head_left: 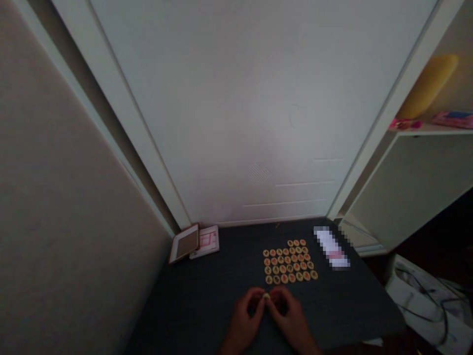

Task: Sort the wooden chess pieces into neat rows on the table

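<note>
On a dark tabletop [207, 301] lie several round wooden game discs [290, 264] with red and dark marks, set out in neat rows. Just in front of them my left hand [247, 315] and my right hand [288, 310] meet, fingers curled toward each other. Between the fingertips sits one small pale disc [266, 296], pinched by both hands just above the table. The hands' lower parts run out of the bottom edge of the view.
An open box with a brown inside [185, 242] and a pink-printed lid [207, 241] lean at the table's back left. A blurred white item [331, 248] lies at the back right. White shelving [414, 187] stands to the right, and a white bag [424, 301] is on the floor.
</note>
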`<control>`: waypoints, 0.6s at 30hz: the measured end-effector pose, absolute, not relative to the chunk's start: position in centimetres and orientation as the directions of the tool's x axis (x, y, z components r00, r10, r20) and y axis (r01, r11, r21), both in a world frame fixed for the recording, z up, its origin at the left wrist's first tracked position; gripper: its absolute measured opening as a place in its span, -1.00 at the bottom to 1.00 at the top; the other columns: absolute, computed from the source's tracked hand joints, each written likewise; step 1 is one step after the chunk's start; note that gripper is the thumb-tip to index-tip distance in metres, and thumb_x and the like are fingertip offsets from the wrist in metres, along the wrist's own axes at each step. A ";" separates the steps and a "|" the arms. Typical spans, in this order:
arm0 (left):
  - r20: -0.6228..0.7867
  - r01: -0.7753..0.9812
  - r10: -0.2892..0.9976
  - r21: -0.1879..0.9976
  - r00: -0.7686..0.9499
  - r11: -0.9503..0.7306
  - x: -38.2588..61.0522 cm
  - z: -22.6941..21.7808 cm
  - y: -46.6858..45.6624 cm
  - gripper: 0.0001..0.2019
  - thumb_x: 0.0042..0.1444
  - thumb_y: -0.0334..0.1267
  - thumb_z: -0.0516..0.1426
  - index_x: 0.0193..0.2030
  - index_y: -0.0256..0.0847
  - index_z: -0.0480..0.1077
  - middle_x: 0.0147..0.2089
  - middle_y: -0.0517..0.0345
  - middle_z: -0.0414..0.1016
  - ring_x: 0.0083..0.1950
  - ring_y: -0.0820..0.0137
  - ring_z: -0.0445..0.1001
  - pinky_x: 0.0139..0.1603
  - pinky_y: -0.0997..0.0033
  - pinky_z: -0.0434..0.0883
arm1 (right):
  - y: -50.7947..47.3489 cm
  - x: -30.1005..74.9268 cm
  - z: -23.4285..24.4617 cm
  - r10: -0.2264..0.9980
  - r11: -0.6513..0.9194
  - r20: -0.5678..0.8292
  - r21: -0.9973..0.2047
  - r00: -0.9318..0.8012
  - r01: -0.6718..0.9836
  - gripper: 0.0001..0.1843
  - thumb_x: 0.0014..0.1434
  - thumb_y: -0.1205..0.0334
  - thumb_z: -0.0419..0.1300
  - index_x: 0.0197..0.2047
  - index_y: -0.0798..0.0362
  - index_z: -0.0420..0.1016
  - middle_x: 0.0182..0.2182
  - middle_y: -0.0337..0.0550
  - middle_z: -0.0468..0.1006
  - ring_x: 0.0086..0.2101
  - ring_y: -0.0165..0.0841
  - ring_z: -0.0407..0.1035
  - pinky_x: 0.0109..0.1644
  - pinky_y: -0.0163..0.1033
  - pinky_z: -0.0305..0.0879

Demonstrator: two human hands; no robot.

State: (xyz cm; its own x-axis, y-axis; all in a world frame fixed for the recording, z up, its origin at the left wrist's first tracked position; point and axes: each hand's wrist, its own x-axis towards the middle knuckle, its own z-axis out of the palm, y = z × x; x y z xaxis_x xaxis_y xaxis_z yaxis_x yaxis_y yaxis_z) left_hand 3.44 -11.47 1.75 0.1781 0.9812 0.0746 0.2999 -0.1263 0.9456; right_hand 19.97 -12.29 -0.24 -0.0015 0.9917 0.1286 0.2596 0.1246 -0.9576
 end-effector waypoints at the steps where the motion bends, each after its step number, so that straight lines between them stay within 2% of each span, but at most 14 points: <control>1: 0.080 0.288 0.982 0.949 0.172 -0.127 3.5 1.8 -11.5 -0.78 0.27 -0.06 0.16 -0.10 -0.12 0.53 -0.17 0.08 0.68 -0.15 0.27 0.64 -0.06 0.37 0.55 | -12.4 20.0 -0.2 0.991 0.128 0.130 -0.958 -0.011 0.257 -0.72 0.24 -0.02 0.25 -0.15 0.01 0.53 -0.34 -0.15 0.66 -0.32 -0.28 0.55 -0.22 -0.29 0.41; 4: 0.087 0.278 0.982 0.951 0.168 -0.132 3.7 1.6 -11.5 -0.80 0.27 -0.08 0.16 -0.18 -0.13 0.51 -0.23 0.11 0.67 -0.19 0.28 0.63 -0.11 0.39 0.54 | -12.5 19.9 -0.1 0.990 0.137 0.135 -0.953 -0.028 0.272 -0.74 0.27 0.02 0.23 -0.09 0.01 0.52 -0.32 -0.15 0.66 -0.31 -0.28 0.55 -0.19 -0.29 0.42; 9: 0.088 0.288 0.979 0.948 0.184 -0.140 3.8 1.3 -11.4 -0.80 0.28 -0.09 0.15 -0.14 -0.13 0.51 -0.20 0.09 0.67 -0.18 0.28 0.63 -0.09 0.37 0.53 | -12.4 19.9 -0.3 0.984 0.175 0.179 -0.927 -0.021 0.332 -0.76 0.28 0.04 0.22 -0.15 0.01 0.57 -0.34 -0.15 0.65 -0.32 -0.29 0.54 -0.20 -0.29 0.42; 14: 0.101 0.310 0.975 0.937 0.199 -0.161 3.7 1.6 -11.4 -0.79 0.25 -0.09 0.17 -0.12 -0.13 0.53 -0.19 0.07 0.67 -0.18 0.27 0.63 -0.10 0.37 0.54 | -12.4 20.2 -0.5 0.970 0.225 0.243 -0.911 0.010 0.346 -0.72 0.26 -0.02 0.24 -0.16 -0.01 0.62 -0.34 -0.13 0.64 -0.34 -0.29 0.53 -0.22 -0.30 0.44; 18: 0.109 0.320 0.978 0.933 0.179 -0.162 3.7 1.3 -11.5 -0.78 0.24 -0.08 0.18 -0.11 -0.12 0.55 -0.21 0.08 0.68 -0.19 0.27 0.63 -0.10 0.37 0.55 | -12.5 20.3 -0.3 0.975 0.204 0.223 -0.924 0.022 0.322 -0.67 0.24 -0.10 0.24 -0.16 -0.05 0.66 -0.32 -0.11 0.67 -0.31 -0.25 0.56 -0.16 -0.26 0.47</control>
State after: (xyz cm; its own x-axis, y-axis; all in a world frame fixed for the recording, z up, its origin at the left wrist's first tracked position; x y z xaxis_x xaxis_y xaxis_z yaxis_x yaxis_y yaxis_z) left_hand 3.66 -11.46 1.30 0.1791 0.9778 0.1086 0.3198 -0.1623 0.9335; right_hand 20.30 -12.47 -0.30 0.0221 0.9746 0.2230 0.3225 0.2042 -0.9243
